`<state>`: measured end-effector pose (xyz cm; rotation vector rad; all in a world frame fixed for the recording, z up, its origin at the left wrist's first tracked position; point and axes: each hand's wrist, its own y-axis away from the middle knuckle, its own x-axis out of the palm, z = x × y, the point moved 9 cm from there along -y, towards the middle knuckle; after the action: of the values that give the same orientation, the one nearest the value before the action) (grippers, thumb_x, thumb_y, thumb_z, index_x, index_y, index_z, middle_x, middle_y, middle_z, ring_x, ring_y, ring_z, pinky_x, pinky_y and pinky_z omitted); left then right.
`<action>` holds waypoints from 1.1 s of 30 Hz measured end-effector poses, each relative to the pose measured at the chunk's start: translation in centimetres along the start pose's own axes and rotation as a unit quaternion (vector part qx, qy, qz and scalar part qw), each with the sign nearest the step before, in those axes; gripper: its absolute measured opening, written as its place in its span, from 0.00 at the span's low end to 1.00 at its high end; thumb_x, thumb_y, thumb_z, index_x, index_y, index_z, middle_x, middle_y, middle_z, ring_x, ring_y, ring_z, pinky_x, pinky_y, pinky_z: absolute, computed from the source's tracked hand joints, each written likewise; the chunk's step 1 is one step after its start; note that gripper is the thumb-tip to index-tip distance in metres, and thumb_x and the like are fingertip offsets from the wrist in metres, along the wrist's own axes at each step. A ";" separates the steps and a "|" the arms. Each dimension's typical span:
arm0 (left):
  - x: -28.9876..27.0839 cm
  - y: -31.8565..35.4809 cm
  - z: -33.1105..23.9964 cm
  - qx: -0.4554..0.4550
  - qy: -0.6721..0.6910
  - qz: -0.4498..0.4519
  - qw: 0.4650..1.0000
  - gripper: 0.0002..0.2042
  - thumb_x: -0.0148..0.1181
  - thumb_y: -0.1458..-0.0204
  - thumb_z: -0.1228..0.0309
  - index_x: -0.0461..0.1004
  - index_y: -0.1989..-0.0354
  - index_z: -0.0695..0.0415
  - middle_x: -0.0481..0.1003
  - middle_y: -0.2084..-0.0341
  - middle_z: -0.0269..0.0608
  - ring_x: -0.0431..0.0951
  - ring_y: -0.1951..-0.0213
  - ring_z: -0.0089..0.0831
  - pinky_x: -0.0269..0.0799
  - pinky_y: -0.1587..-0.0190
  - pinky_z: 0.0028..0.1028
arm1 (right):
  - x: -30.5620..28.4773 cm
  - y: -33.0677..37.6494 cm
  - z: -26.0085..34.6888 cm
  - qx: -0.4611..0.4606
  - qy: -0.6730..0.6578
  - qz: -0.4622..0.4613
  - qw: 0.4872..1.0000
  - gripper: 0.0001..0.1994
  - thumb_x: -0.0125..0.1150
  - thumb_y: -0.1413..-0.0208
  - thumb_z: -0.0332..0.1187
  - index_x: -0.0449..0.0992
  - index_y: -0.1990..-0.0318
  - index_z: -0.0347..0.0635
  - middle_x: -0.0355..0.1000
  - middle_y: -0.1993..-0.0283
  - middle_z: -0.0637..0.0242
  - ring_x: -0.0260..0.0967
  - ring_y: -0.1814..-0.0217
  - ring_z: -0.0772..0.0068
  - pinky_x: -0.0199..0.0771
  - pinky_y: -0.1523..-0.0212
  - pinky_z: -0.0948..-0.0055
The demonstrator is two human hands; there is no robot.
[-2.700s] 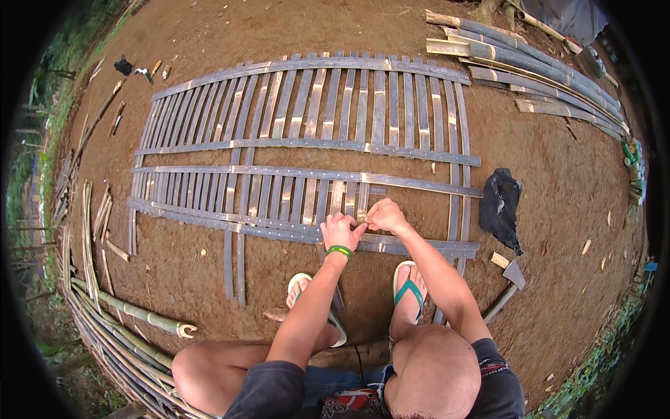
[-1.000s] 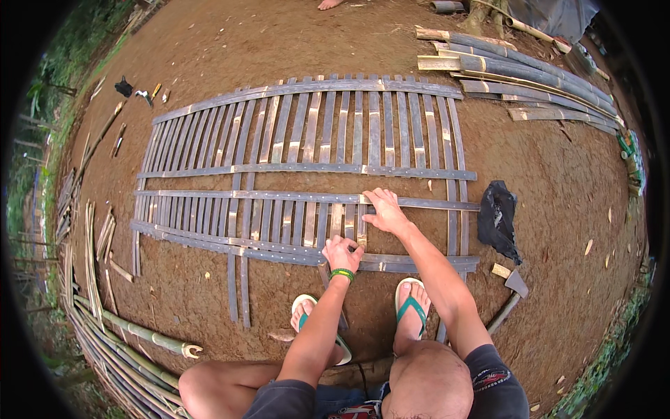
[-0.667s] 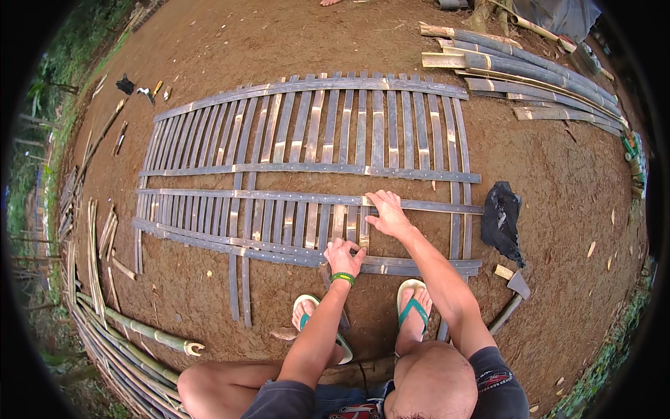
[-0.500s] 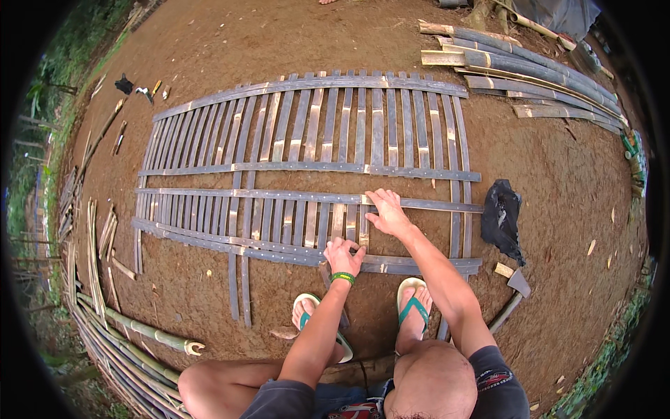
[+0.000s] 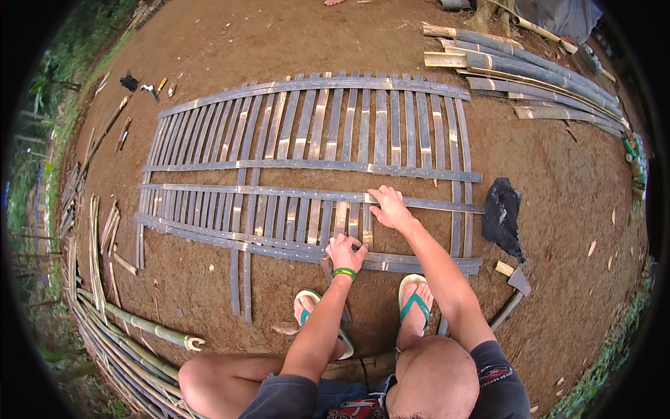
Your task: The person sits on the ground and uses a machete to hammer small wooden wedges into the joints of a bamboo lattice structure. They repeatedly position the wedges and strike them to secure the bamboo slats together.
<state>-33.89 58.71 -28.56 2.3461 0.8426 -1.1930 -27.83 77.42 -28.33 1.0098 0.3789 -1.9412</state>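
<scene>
A near bamboo lattice panel (image 5: 307, 190) of dark strips lies flat on the ground, with short slats between two long rails. My left hand (image 5: 345, 253) is closed at the lower rail (image 5: 279, 248), its thumb and forefinger at the bottom end of the rightmost short bamboo slat (image 5: 367, 225). At that slat's top end, my right hand (image 5: 389, 208) has its fingers over the upper rail and its thumb just below, pinching there. Its fingertips partly hide the joint. Beyond lies a larger lattice panel (image 5: 314, 165) of similar strips.
A black plastic bag (image 5: 501, 216) lies right of the panels, with a hatchet (image 5: 518, 282) below it. Split bamboo (image 5: 537, 70) is piled at the far right. Bamboo poles (image 5: 132, 342) lie at the lower left. Small tools (image 5: 150, 91) sit at the far left.
The view has shifted slightly. Both hands stay at the same slat, the right fingers sitting a little closer together at its top end.
</scene>
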 end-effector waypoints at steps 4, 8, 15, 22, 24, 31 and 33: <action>-0.1 -0.2 0.0 -0.007 -0.003 0.000 1.000 0.11 0.77 0.60 0.60 0.80 0.78 0.48 0.73 0.68 0.38 0.71 0.55 0.46 0.63 0.49 0.45 | -0.2 0.1 0.3 -0.007 -0.003 -0.022 1.000 0.26 0.70 0.47 0.30 0.73 0.39 0.42 0.70 0.47 0.54 0.66 0.40 0.48 0.63 0.38 0.51; -0.1 -0.2 0.1 -0.017 -0.013 0.006 1.000 0.11 0.77 0.61 0.59 0.80 0.78 0.48 0.73 0.68 0.38 0.71 0.55 0.46 0.63 0.48 0.46 | -0.1 -0.1 0.3 -0.002 0.003 -0.025 1.000 0.25 0.72 0.49 0.32 0.74 0.42 0.42 0.70 0.48 0.54 0.66 0.41 0.48 0.63 0.39 0.51; 0.3 -0.2 0.4 -0.022 -0.024 0.008 0.999 0.11 0.77 0.63 0.59 0.80 0.79 0.48 0.73 0.68 0.38 0.71 0.55 0.46 0.62 0.48 0.45 | 0.1 0.2 0.0 0.021 -0.014 0.001 1.000 0.28 0.72 0.49 0.34 0.73 0.39 0.41 0.71 0.45 0.51 0.65 0.37 0.43 0.60 0.35 0.50; 0.5 -0.2 0.3 -0.021 -0.018 0.001 1.000 0.10 0.77 0.63 0.60 0.80 0.79 0.47 0.72 0.68 0.38 0.71 0.55 0.46 0.63 0.49 0.45 | -0.5 0.5 0.6 0.007 -0.012 -0.018 1.000 0.29 0.72 0.49 0.34 0.72 0.39 0.41 0.70 0.45 0.52 0.64 0.37 0.45 0.59 0.34 0.50; 0.4 -0.1 0.2 -0.017 -0.010 -0.006 1.000 0.10 0.77 0.63 0.61 0.80 0.79 0.47 0.72 0.68 0.38 0.71 0.56 0.46 0.63 0.50 0.46 | -0.6 0.6 0.7 0.009 -0.015 -0.022 1.000 0.29 0.72 0.50 0.34 0.72 0.39 0.41 0.70 0.46 0.54 0.63 0.38 0.47 0.58 0.34 0.51; 0.4 0.2 0.0 -0.010 -0.008 0.007 1.000 0.10 0.77 0.62 0.62 0.79 0.78 0.47 0.73 0.67 0.38 0.71 0.55 0.46 0.63 0.50 0.46 | -0.4 1.0 0.7 -0.003 -0.006 -0.020 1.000 0.31 0.72 0.50 0.34 0.71 0.37 0.41 0.69 0.48 0.55 0.64 0.40 0.50 0.59 0.36 0.51; 0.4 0.1 0.1 -0.017 -0.017 0.012 1.000 0.10 0.77 0.62 0.62 0.79 0.78 0.48 0.73 0.67 0.38 0.71 0.55 0.46 0.63 0.49 0.46 | -0.5 0.9 0.7 -0.009 -0.021 -0.010 1.000 0.32 0.72 0.50 0.34 0.71 0.37 0.41 0.69 0.48 0.55 0.63 0.39 0.50 0.59 0.36 0.52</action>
<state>-33.66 58.70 -28.98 2.2955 0.8155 -1.1953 -27.31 76.77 -27.45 0.9566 0.3834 -1.9704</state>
